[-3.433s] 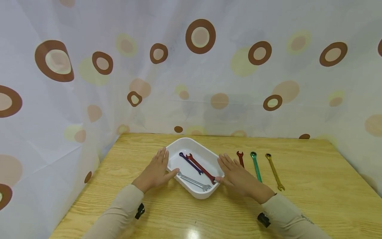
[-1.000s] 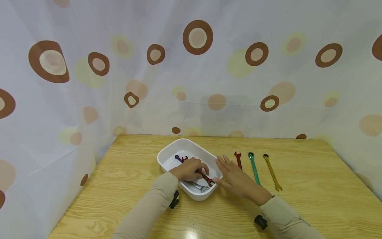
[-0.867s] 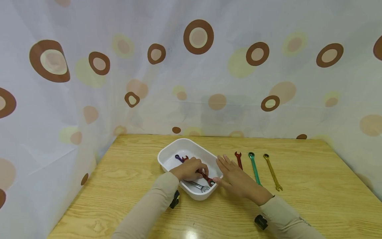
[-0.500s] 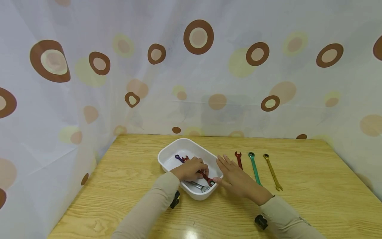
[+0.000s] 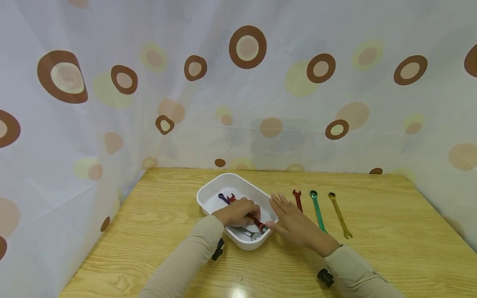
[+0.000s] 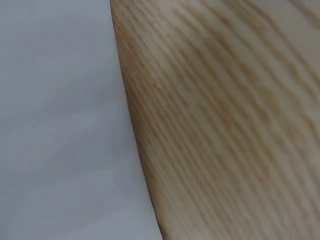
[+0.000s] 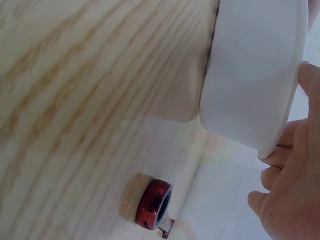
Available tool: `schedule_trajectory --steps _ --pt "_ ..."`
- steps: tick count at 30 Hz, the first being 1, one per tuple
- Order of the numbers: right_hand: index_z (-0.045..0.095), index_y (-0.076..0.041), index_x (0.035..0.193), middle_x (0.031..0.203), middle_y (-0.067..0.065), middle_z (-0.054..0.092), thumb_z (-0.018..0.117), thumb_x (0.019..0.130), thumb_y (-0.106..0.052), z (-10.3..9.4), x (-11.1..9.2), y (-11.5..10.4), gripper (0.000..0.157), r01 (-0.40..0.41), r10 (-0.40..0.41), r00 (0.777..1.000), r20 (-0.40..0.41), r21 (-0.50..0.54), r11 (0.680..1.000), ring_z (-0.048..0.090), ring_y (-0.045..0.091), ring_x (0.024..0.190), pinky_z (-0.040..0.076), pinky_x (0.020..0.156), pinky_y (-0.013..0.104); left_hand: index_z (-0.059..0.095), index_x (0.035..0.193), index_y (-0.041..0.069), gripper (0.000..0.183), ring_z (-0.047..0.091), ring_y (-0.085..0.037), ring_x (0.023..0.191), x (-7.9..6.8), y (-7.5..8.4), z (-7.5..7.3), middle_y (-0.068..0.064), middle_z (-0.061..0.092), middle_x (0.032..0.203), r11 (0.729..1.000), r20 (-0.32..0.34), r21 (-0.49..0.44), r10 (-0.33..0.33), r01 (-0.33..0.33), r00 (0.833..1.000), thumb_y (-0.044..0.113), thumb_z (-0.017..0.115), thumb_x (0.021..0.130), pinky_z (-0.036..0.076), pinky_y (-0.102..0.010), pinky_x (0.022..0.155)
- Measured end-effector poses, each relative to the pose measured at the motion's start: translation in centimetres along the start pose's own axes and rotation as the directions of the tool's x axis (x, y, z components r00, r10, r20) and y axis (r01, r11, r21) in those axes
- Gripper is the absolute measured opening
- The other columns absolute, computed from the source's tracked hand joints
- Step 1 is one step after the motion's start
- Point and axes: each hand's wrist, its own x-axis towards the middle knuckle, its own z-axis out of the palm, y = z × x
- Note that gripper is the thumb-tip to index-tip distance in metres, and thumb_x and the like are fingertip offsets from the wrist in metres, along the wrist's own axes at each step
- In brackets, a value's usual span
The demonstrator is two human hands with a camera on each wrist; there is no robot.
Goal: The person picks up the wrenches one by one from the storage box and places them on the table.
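Observation:
My left hand (image 5: 238, 211) reaches inside a white plastic bin (image 5: 246, 188), its curled fingers and thumb gripping the middle of a red wrench (image 5: 261, 225). Beneath and beside that hand lie a purple wrench (image 5: 223, 198) and a silver wrench (image 5: 249, 234), each partly hidden. My right hand (image 5: 294, 219) rests against the bin's right end with straight fingers, the thumb at the rim. From the right wrist view, fingers (image 7: 310, 80) touch the bin's rim. The left wrist view holds only the bin's outer wall (image 6: 65, 125) and wood grain.
Right of the bin, a second red wrench (image 5: 297, 198), a green wrench (image 5: 317, 209) and a gold wrench (image 5: 340, 215) lie in a row on the wooden table (image 5: 391, 215). A patterned curtain (image 5: 275, 95) encloses the back and sides.
Since the oldest frame, my left hand has left the bin's left rim, moved right into the bin and taken hold of the red wrench. Over the last second both hands stay almost still.

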Motion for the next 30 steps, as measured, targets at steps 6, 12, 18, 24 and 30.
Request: schedule_trajectory --steps 6,12,18,24,30 --pt "0.021 0.001 0.151 0.159 0.014 0.014 0.039 0.099 -0.052 -0.1 0.0 0.1 0.076 -0.006 0.006 1.0 0.0 0.006 1.0 0.005 0.035 0.146 0.014 0.114 0.057 0.069 0.098 0.022 0.015 0.051 -0.005 0.093 0.1 0.1 -0.2 0.01 0.06 0.094 0.998 0.0 -0.042 0.044 -0.044 0.999 0.013 0.069 0.087 0.041 -0.024 0.088" --pt "0.021 0.001 0.151 0.159 0.013 0.013 0.041 0.099 -0.052 0.1 -0.2 0.2 0.077 -0.017 0.017 1.0 0.004 0.049 0.999 0.006 0.036 0.146 0.013 0.114 0.057 0.074 0.102 0.02 0.019 0.052 -0.004 0.089 -0.1 0.4 -0.2 0.007 0.061 0.094 0.994 0.013 -0.08 0.073 -0.072 0.997 0.01 0.07 0.087 0.043 -0.021 0.085" --pt "0.022 0.0 0.151 0.159 0.012 0.014 0.041 0.098 -0.053 0.0 -0.3 0.2 0.077 -0.01 0.01 1.0 -0.002 0.054 0.998 0.007 0.035 0.146 0.014 0.114 0.057 0.076 0.095 0.02 0.017 0.052 -0.003 0.081 0.0 0.2 -0.8 0.01 0.06 0.087 0.997 0.008 -0.061 0.052 -0.051 0.999 0.008 0.072 0.084 0.043 -0.019 0.077" --pt "0.022 0.0 0.151 0.159 0.013 0.015 0.041 0.098 -0.052 -0.1 -0.2 0.1 0.077 -0.009 0.009 1.0 -0.011 0.051 0.999 0.008 0.035 0.146 0.014 0.114 0.056 0.076 0.095 0.024 0.017 0.055 -0.006 0.087 -0.1 0.3 -1.5 0.007 0.06 0.094 0.998 0.0 0.048 0.027 -0.027 1.0 0.011 0.071 0.086 0.045 -0.019 0.08" --pt "0.021 0.0 0.151 0.159 0.015 0.015 0.042 0.098 -0.054 -0.2 0.0 0.0 0.079 -0.013 0.013 1.0 0.0 0.07 0.997 0.008 0.036 0.146 0.014 0.115 0.056 0.076 0.096 0.023 0.018 0.058 -0.006 0.089 -0.3 0.1 -1.5 0.007 0.064 0.095 0.999 -0.019 0.046 0.008 -0.007 1.0 0.009 0.069 0.086 0.047 -0.021 0.081"
